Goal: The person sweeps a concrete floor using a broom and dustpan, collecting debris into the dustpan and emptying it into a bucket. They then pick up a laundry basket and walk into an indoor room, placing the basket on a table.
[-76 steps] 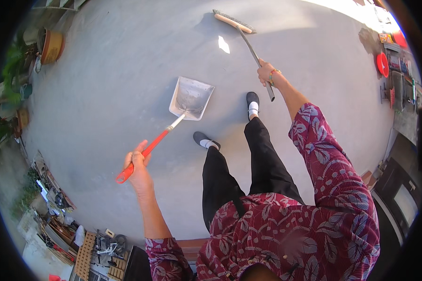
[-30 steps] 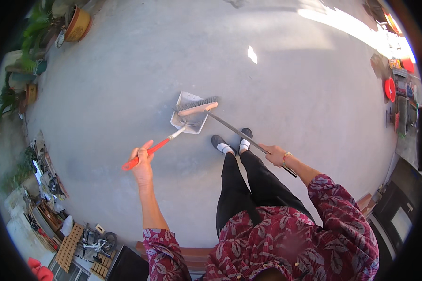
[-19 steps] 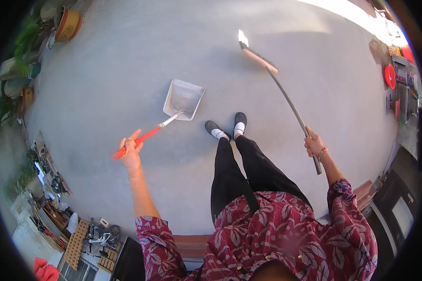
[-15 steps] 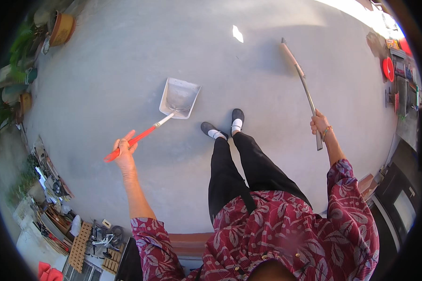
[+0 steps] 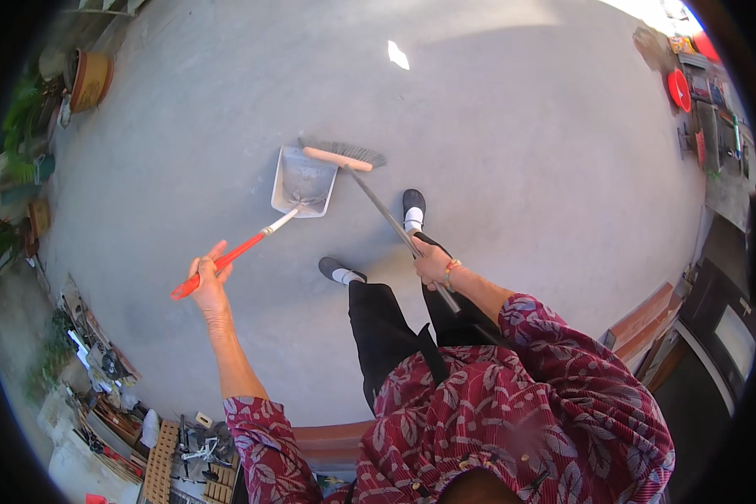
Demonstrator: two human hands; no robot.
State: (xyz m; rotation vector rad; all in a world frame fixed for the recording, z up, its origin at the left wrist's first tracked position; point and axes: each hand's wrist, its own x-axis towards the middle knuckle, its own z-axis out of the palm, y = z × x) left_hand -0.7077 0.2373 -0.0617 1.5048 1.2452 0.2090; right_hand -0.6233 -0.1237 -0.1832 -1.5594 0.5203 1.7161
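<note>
My left hand (image 5: 211, 278) is closed round the red handle of a white dustpan (image 5: 307, 181). The pan lies on the grey floor with its open edge facing away from me, and some dirt shows near its back. In my right hand (image 5: 433, 263) is the metal pole of a broom (image 5: 338, 158), its fingers wrapped round the shaft. The broom's pale head with dark bristles is at the pan's far right corner; whether it touches the pan I cannot tell.
Bare concrete floor (image 5: 529, 168) surrounds my feet. Flower pots (image 5: 91, 81) and plants line the left side. Wood and clutter (image 5: 163, 454) lie at the lower left. A red basin (image 5: 679, 90) stands at the far right, and a brick-red step (image 5: 643, 323) is near right.
My right hand has swung the broom from the far right leftward to the dustpan. The dustpan has shifted slightly left. My left foot has stepped back toward me and left.
</note>
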